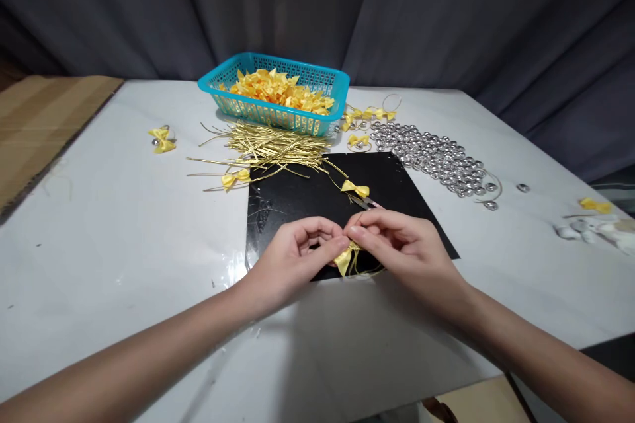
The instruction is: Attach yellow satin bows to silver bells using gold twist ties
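Over the black mat [292, 195], my left hand [310, 248] pinches a yellow ribbon bow [343, 262] between thumb and fingers. My right hand [391, 238] meets it fingertip to fingertip, pinched on the gold cord [354, 261] at the bow, with cord ends hanging below. The exact join is hidden by the fingers. Just beyond my right hand lie scissors [370, 203], partly covered, and another yellow bow [356, 189]. A bundle of gold cords [278, 147] lies across the mat's far edge, with one more bow [235, 178] at its left.
A blue basket [274, 108] of yellow bows stands at the back. Many silver beads [436, 157] spread at the right. Finished-looking bows with beads [162, 139] lie left and beside the basket. Cardboard [49, 119] is far left; a clear bag [598, 230] lies far right.
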A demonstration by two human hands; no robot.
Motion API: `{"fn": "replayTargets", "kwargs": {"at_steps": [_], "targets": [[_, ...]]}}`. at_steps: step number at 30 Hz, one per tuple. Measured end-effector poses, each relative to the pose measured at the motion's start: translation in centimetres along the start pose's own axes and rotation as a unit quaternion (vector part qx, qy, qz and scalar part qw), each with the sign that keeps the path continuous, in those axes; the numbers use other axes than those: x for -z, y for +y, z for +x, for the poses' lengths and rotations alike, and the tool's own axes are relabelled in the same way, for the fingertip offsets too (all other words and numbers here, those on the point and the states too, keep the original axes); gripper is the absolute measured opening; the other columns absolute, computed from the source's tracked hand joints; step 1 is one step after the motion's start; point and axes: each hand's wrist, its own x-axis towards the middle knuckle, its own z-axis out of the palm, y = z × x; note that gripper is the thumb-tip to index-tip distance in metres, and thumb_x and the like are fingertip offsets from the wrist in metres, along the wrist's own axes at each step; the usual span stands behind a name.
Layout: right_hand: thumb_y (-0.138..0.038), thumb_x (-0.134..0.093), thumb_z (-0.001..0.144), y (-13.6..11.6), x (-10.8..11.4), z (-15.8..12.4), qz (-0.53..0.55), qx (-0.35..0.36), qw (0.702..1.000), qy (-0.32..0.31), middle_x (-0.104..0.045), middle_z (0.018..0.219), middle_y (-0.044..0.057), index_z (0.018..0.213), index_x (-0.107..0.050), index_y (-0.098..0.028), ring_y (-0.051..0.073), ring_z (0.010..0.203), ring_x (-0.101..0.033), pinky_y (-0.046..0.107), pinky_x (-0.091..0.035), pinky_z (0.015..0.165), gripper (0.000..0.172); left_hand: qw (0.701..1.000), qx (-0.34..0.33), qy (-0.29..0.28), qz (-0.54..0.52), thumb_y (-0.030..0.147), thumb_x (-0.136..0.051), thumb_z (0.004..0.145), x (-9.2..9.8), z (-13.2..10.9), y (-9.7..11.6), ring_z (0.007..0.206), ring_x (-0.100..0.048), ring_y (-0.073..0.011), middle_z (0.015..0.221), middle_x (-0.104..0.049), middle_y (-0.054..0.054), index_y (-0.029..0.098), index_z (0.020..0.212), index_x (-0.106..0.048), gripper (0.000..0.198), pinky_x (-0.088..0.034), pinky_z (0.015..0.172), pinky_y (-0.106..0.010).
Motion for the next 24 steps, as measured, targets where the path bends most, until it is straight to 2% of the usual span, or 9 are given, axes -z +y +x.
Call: {"fn": "replayTargets", "kwargs": {"at_steps": [4, 8, 12, 18, 24], "targets": [[-0.023, -0.048, 0.087, 0.47, -0.05, -0.04, -0.044, 0.084, 0.995, -0.015, -0.058, 0.075, 0.002, 0.076, -0.056, -0.017, 0.011, 0.069, -0.051, 0.021, -0.041, 0.062, 0.015, 1.000, -0.002, 0.010, 0.010, 0.021, -0.063, 0.076, -0.09, 0.03, -0.17, 0.060, -0.046, -0.0067, 0.065, -0.052, 0.003, 0.013, 0.073, -0.060, 0.009, -0.037, 0.056, -0.018], [-0.020, -0.043, 0.090, 0.77, -0.28, -0.04, -0.098, 0.106, 0.989, -0.026, -0.055, 0.075, 0.002, 0.078, -0.054, -0.018, 0.011, 0.070, -0.049, 0.022, -0.039, 0.064, 0.016, 1.000, 0.002, 0.019, 0.004, 0.019, -0.066, 0.073, -0.09, 0.03, -0.23, 0.059, -0.048, -0.0065, 0.065, -0.054, 0.003, 0.013, 0.070, -0.061, 0.008, -0.039, 0.056, -0.018], [-0.021, -0.043, 0.090, 0.36, -0.35, -0.03, -0.059, 0.067, 0.996, -0.015, -0.051, 0.074, 0.001, 0.077, -0.052, -0.018, 0.010, 0.067, -0.046, 0.021, -0.037, 0.060, 0.016, 0.999, 0.023, 0.014, -0.018, 0.017, -0.068, 0.070, -0.02, -0.12, 0.04, 0.063, -0.053, -0.0082, 0.069, -0.060, 0.000, 0.012, 0.074, -0.064, 0.008, -0.042, 0.060, -0.019], [-0.029, -0.044, 0.090, -0.14, -0.09, -0.09, 0.050, -0.016, 0.997, -0.048, -0.042, 0.067, -0.003, 0.078, -0.051, -0.018, 0.007, 0.052, -0.032, 0.020, -0.028, 0.048, 0.017, 0.999, 0.031, 0.023, -0.023, 0.015, -0.067, 0.071, 0.00, -0.23, 0.38, 0.058, -0.051, -0.0062, 0.061, -0.060, 0.002, 0.012, 0.077, -0.064, 0.007, -0.041, 0.058, -0.017], [-0.032, -0.051, 0.085, 0.03, 0.16, 0.02, 0.047, -0.029, 0.998, -0.033, -0.049, 0.069, 0.000, 0.077, -0.056, -0.016, 0.008, 0.060, -0.042, 0.020, -0.034, 0.054, 0.018, 0.999, 0.011, 0.022, -0.025, 0.014, -0.066, 0.072, 0.20, 0.01, 0.29, 0.056, -0.049, -0.0060, 0.059, -0.059, 0.003, 0.013, 0.075, -0.067, 0.004, -0.039, 0.055, -0.016]]}}
